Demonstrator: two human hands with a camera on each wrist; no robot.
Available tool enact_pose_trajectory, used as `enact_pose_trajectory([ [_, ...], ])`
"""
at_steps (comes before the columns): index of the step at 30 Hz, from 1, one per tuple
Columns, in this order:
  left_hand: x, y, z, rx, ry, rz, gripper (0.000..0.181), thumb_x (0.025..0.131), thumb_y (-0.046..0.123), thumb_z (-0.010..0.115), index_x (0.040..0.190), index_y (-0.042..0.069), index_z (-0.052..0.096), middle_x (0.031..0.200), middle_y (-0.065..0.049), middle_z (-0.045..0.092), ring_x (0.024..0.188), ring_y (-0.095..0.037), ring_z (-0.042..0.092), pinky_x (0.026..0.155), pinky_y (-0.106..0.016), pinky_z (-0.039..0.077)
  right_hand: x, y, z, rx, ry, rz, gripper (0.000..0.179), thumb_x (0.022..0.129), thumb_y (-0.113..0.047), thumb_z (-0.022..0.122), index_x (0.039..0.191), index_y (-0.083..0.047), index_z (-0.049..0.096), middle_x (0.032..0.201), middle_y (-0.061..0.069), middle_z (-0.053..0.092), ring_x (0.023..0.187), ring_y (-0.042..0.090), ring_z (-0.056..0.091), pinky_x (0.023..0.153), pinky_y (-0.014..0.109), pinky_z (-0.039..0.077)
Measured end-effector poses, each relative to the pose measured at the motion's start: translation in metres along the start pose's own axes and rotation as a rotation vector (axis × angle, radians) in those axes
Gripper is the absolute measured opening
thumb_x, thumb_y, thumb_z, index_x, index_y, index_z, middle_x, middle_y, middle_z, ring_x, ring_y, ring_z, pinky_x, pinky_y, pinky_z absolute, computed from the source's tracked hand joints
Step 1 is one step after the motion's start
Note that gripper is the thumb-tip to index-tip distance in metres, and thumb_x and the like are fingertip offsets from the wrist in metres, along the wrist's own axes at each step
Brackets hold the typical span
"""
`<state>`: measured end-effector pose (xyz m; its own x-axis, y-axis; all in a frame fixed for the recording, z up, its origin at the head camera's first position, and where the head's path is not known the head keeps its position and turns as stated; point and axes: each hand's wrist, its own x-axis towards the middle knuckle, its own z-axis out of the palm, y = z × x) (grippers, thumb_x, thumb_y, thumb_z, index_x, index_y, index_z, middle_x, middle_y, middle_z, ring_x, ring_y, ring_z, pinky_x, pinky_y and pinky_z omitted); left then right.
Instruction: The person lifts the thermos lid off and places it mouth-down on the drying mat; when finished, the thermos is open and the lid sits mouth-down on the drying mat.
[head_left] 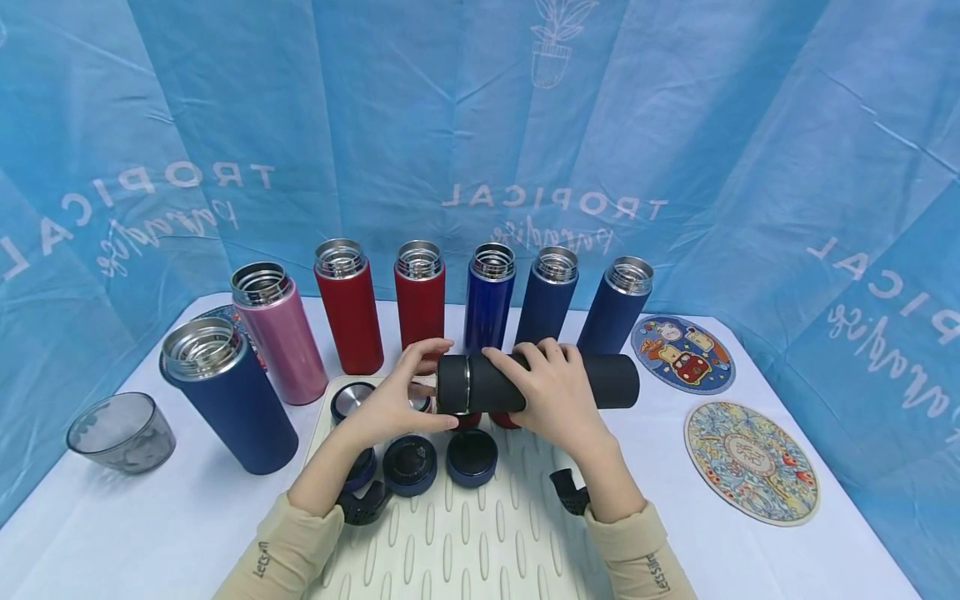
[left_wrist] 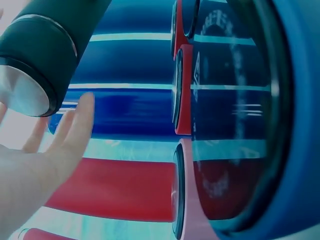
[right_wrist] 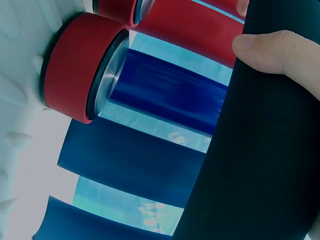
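My right hand [head_left: 555,392] grips a black thermos flask [head_left: 617,382] by its body, holding it on its side above the mat. A black lid [head_left: 452,383] with a silver top is on the flask's left end. Around that end, my left hand [head_left: 397,400] has its fingers spread; in the left wrist view a gap shows between the fingers and the lid. Below on the mat sit several loose lids, among them a dark blue lid [head_left: 409,464], another dark blue lid [head_left: 472,458], a silver-topped lid [head_left: 351,402] and a red lid [right_wrist: 75,67], partly hidden in the head view.
Lidless flasks stand behind the mat [head_left: 480,542]: two red, including one red flask [head_left: 348,321], several blue, including one blue flask [head_left: 617,308], and a pink flask [head_left: 283,337]. A grey glass bowl [head_left: 123,437] is at left. Two round coasters, including a floral coaster [head_left: 752,462], lie right.
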<state>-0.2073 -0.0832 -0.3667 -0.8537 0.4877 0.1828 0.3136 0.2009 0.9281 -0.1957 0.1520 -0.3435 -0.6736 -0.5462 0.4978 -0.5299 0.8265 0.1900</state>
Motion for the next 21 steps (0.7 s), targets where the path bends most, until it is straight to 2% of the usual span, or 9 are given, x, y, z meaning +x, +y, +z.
enact_pose_trajectory([
  [4, -0.0003, 0.0005, -0.0001, 0.014, 0.014, 0.098, 0.071, 0.07, 0.001, 0.076, 0.13, 0.016, 0.04, 0.137, -0.009, 0.03, 0.123, -0.032, 0.036, 0.095, -0.055, 0.04, -0.0002, 0.0005, 0.0, 0.007, 0.006, 0.001, 0.084, 0.056, -0.037, 0.086, 0.131, -0.028, 0.049, 0.107, 0.008, 0.06, 0.093, 0.028, 0.05, 0.08, 0.045, 0.042],
  [6, -0.0002, 0.0006, -0.0002, 0.015, 0.024, 0.116, 0.066, 0.07, -0.001, 0.075, 0.126, 0.015, 0.044, 0.135, -0.009, 0.033, 0.12, -0.031, 0.039, 0.094, -0.053, 0.041, -0.0002, 0.0009, 0.0006, 0.008, 0.008, 0.0, 0.084, 0.056, -0.037, 0.086, 0.13, -0.029, 0.049, 0.107, 0.007, 0.061, 0.093, 0.028, 0.05, 0.08, 0.045, 0.042],
  [8, -0.0004, 0.0006, -0.0003, 0.021, 0.034, 0.107, 0.064, 0.071, 0.0, 0.074, 0.125, 0.015, 0.045, 0.131, -0.009, 0.037, 0.117, -0.031, 0.043, 0.093, -0.05, 0.044, -0.0003, 0.0011, 0.0013, 0.007, 0.01, -0.001, 0.084, 0.056, -0.037, 0.086, 0.13, -0.029, 0.049, 0.106, 0.007, 0.061, 0.093, 0.028, 0.05, 0.08, 0.045, 0.042],
  [13, -0.0009, 0.0005, -0.001, 0.014, 0.024, 0.023, 0.063, 0.077, 0.009, 0.072, 0.131, 0.017, 0.04, 0.128, -0.014, 0.042, 0.11, -0.032, 0.051, 0.084, -0.042, 0.051, -0.0008, 0.0013, 0.0022, 0.003, 0.018, -0.003, 0.084, 0.055, -0.038, 0.086, 0.13, -0.029, 0.049, 0.106, 0.007, 0.061, 0.092, 0.028, 0.05, 0.079, 0.045, 0.042],
  [18, -0.0006, 0.0007, -0.0017, -0.018, 0.012, -0.093, 0.057, 0.085, 0.022, 0.065, 0.134, 0.02, 0.037, 0.127, -0.019, 0.043, 0.1, -0.03, 0.055, 0.077, -0.045, 0.053, -0.0009, 0.001, 0.002, 0.01, 0.022, -0.005, 0.085, 0.055, -0.038, 0.086, 0.13, -0.029, 0.049, 0.106, 0.007, 0.061, 0.092, 0.028, 0.05, 0.08, 0.045, 0.042],
  [21, -0.0005, 0.0006, -0.0016, -0.03, 0.012, -0.129, 0.056, 0.087, 0.026, 0.062, 0.136, 0.02, 0.035, 0.127, -0.02, 0.043, 0.099, -0.03, 0.055, 0.078, -0.048, 0.052, -0.0006, 0.0008, 0.0016, 0.014, 0.022, -0.007, 0.084, 0.056, -0.037, 0.086, 0.131, -0.029, 0.049, 0.106, 0.007, 0.06, 0.092, 0.028, 0.05, 0.08, 0.045, 0.042],
])
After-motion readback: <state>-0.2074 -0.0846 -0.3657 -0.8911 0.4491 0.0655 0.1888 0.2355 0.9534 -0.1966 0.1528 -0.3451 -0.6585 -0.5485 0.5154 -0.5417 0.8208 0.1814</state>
